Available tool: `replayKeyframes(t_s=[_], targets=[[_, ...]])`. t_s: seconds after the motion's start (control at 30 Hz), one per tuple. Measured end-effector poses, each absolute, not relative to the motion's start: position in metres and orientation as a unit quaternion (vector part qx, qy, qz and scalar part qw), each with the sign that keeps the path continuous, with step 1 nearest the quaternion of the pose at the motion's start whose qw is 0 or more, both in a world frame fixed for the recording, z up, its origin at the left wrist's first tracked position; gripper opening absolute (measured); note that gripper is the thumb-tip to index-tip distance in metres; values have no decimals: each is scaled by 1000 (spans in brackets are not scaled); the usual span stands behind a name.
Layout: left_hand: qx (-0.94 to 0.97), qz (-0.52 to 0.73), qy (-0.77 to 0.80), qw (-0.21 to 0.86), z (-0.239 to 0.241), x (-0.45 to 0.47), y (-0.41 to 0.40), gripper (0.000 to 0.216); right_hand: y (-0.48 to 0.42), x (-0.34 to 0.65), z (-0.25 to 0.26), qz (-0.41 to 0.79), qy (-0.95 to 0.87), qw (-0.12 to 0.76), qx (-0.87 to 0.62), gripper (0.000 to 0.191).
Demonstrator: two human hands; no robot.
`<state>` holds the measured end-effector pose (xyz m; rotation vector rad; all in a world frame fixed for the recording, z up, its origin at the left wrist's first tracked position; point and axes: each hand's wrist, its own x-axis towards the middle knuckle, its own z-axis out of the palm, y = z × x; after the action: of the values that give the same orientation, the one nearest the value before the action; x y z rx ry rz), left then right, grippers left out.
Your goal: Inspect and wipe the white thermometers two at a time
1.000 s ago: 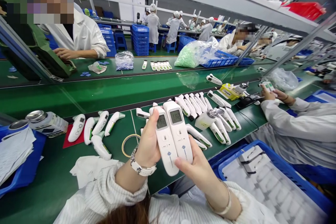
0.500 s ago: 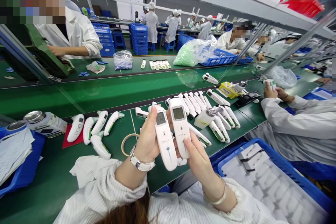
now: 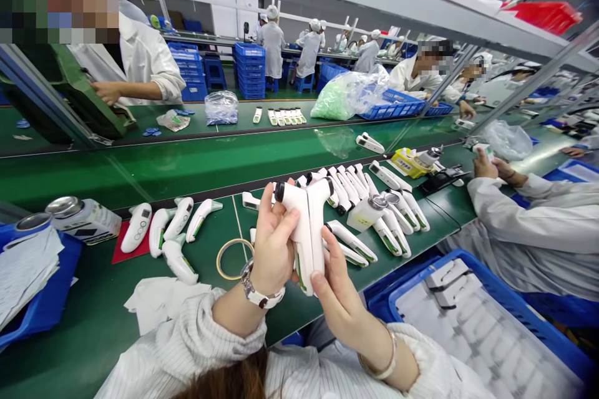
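Note:
Two white infrared thermometers are held up side by side, their screens turned away from view and their long sides touching. My left hand (image 3: 274,243) is closed round the left thermometer (image 3: 298,215), whose dark sensor end points up and left. Fingers of my right hand (image 3: 339,290) grip the right thermometer (image 3: 318,218), with its dark end pointing up and right. A green strip shows low on the left one. Behind my hands, several more white thermometers (image 3: 349,184) lie in a row on the green bench (image 3: 187,318).
A tape roll (image 3: 218,262), white cloth (image 3: 161,302) and several thermometers on a red sheet (image 3: 122,248) lie left. Metal-topped bottles (image 3: 367,212) stand among the thermometers. A blue crate (image 3: 402,290) is at right, beside a co-worker's sleeve (image 3: 524,212). A conveyor (image 3: 163,168) runs behind.
Both thermometers have been turned from screens facing me to their sides, and brought together so that they touch. The co-worker at the right has barely moved.

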<state>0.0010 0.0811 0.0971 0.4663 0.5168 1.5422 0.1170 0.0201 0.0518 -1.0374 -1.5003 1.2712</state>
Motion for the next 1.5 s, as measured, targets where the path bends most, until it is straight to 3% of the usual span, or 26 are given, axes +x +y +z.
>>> replayKeyframes(t_s=[0.2,0.37,0.57,0.67,0.97,1.13,1.27,1.5], targets=[[272,635,233,685,97,-1,82,32,19,122,54,482,-615,437,-446,70],[273,625,226,696,94,-2,81,30,23,125,56,524,-625,412,-406,75],[269,619,227,702,96,-2,82,23,25,124,49,509,-616,467,-378,68],[259,609,224,716,97,-1,81,26,26,125,49,496,-601,493,-388,52],[289,623,233,688,97,-2,84,32,33,126,60,570,-515,521,-373,47],[382,627,217,643,84,-5,90,57,29,127,66,598,-502,496,-381,41],[367,633,218,646,80,-3,90,35,29,126,65,609,-502,484,-377,36],[391,611,171,667,86,-4,84,34,30,129,58,588,-538,489,-354,41]])
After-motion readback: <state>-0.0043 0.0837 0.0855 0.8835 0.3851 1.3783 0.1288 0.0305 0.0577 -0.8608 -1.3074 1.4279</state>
